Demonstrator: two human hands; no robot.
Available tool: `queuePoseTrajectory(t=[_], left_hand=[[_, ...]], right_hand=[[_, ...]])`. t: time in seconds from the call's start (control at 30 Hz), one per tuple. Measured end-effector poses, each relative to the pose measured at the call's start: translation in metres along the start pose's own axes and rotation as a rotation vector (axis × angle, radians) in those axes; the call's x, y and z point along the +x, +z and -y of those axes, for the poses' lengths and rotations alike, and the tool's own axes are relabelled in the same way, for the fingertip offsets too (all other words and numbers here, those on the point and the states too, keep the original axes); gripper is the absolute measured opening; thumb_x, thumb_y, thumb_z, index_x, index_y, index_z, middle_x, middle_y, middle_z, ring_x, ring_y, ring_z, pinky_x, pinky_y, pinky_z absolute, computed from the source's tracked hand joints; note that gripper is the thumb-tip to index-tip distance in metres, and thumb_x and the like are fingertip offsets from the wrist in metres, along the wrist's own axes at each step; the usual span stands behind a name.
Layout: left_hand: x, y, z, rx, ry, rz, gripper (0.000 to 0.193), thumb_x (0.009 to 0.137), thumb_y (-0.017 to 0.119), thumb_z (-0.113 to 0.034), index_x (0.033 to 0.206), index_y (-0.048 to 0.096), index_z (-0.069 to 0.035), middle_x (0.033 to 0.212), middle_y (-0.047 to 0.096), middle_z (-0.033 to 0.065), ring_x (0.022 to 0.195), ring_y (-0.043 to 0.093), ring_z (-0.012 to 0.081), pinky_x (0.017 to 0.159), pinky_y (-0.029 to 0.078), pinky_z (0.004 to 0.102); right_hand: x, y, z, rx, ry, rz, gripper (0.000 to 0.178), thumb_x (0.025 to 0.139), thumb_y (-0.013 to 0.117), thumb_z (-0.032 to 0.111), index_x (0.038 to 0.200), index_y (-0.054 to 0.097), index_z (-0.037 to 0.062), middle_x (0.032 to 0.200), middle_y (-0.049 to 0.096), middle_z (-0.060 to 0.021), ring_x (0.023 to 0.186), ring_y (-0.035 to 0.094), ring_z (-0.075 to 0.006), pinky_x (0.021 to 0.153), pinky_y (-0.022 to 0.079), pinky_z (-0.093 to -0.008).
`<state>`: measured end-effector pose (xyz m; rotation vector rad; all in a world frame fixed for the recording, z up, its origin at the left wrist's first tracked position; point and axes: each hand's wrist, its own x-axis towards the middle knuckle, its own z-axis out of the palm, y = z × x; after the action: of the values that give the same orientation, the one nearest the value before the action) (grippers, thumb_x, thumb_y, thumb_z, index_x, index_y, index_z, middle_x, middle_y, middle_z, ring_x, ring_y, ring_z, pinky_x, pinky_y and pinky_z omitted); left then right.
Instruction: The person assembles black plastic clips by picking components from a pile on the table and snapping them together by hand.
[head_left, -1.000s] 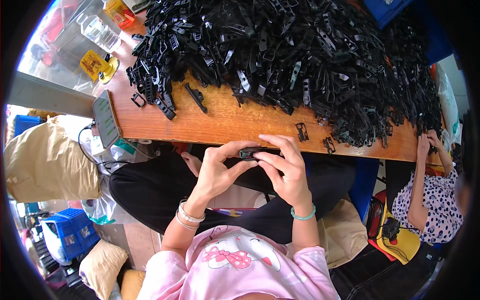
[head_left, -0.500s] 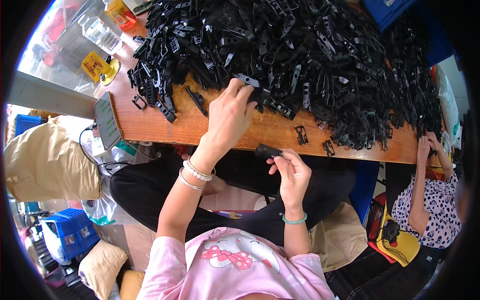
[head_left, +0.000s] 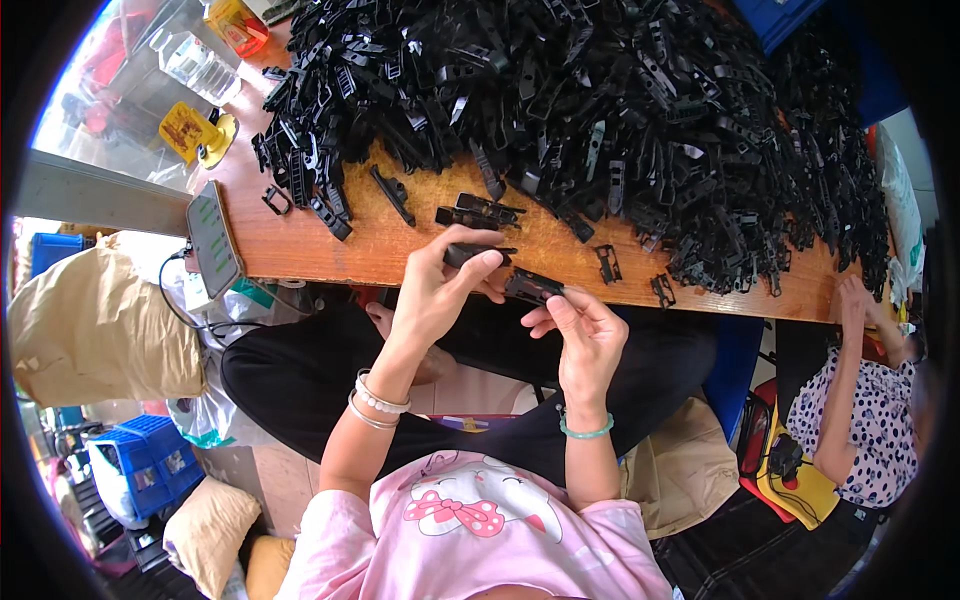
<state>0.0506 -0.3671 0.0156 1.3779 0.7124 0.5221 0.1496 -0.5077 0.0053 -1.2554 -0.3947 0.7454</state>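
At the table's near edge, my left hand [head_left: 446,275] pinches a small black plastic piece [head_left: 468,254] between thumb and fingers. My right hand [head_left: 585,335] is closed on a flat black plastic part [head_left: 532,287] with openings in it. The two pieces are close together; whether they touch I cannot tell. Just beyond my left hand, black plastic parts [head_left: 482,212] lie on the wooden table [head_left: 300,258]. Behind them rises a big heap of similar black parts [head_left: 530,90].
A phone-like device [head_left: 215,240] with a cable sits at the table's left edge. Behind it are a yellow holder [head_left: 190,132], a clear bottle [head_left: 198,66] and an orange-red bottle [head_left: 238,26]. On the right, a co-worker's hands [head_left: 858,298] reach the heap. A blue crate [head_left: 145,465] stands lower left.
My left hand has come back from the heap toward my right hand, now with a small black piece in it. The right hand's black part has turned, showing its openings.
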Motion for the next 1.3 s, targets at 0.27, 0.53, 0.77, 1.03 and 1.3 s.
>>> queuePoseTrajectory(t=[0.27,0.53,0.77,1.03,1.3], left_hand=[[-0.015,-0.002,0.003,-0.373,-0.103,0.181,0.054,0.100,0.032,-0.039,0.114,0.055,0.008,0.086,0.059,0.0102,0.069,0.051,0.0132,0.065,0.043,0.0265],[-0.023,0.005,0.002,-0.173,0.054,0.238,0.050,0.101,0.032,-0.034,0.114,0.055,0.009,0.094,0.055,0.0068,0.071,0.050,0.0145,0.068,0.043,0.0270],[-0.025,0.006,-0.004,-0.043,0.125,0.188,0.019,0.081,0.071,-0.017,0.083,0.064,0.001,0.080,0.057,0.0033,0.069,0.052,0.0096,0.064,0.042,0.0243],[-0.022,-0.010,-0.014,0.013,0.028,0.365,0.020,0.086,0.063,-0.019,0.086,0.063,0.002,0.074,0.053,0.0025,0.065,0.050,0.0093,0.058,0.040,0.0246],[0.031,-0.069,-0.007,1.146,0.643,-0.278,0.027,0.078,0.054,0.008,0.103,0.059,0.000,0.089,0.052,0.0142,0.071,0.055,0.0312,0.064,0.046,0.0360]], right_hand=[[-0.008,0.013,0.009,-0.033,-0.014,0.002,0.014,0.087,0.062,0.005,0.091,0.063,-0.0087,0.076,0.066,-0.0122,0.066,0.065,-0.0166,0.060,0.052,-0.0245],[-0.010,0.018,0.007,-0.027,0.018,-0.023,0.012,0.085,0.064,0.004,0.087,0.063,-0.0081,0.076,0.065,-0.0100,0.065,0.064,-0.0147,0.058,0.050,-0.0224],[-0.011,0.012,-0.003,-0.167,-0.130,-0.025,0.011,0.076,0.071,-0.001,0.081,0.062,-0.0061,0.086,0.060,-0.0051,0.066,0.057,-0.0084,0.058,0.045,-0.0208],[-0.010,0.009,-0.010,0.114,-0.015,0.097,0.019,0.080,0.064,-0.005,0.100,0.065,-0.0070,0.097,0.059,-0.0092,0.071,0.055,-0.0091,0.059,0.044,-0.0218],[-0.005,-0.001,-0.014,0.184,0.024,0.094,0.010,0.082,0.065,-0.001,0.090,0.065,-0.0070,0.089,0.061,-0.0116,0.064,0.055,-0.0118,0.053,0.041,-0.0213]])
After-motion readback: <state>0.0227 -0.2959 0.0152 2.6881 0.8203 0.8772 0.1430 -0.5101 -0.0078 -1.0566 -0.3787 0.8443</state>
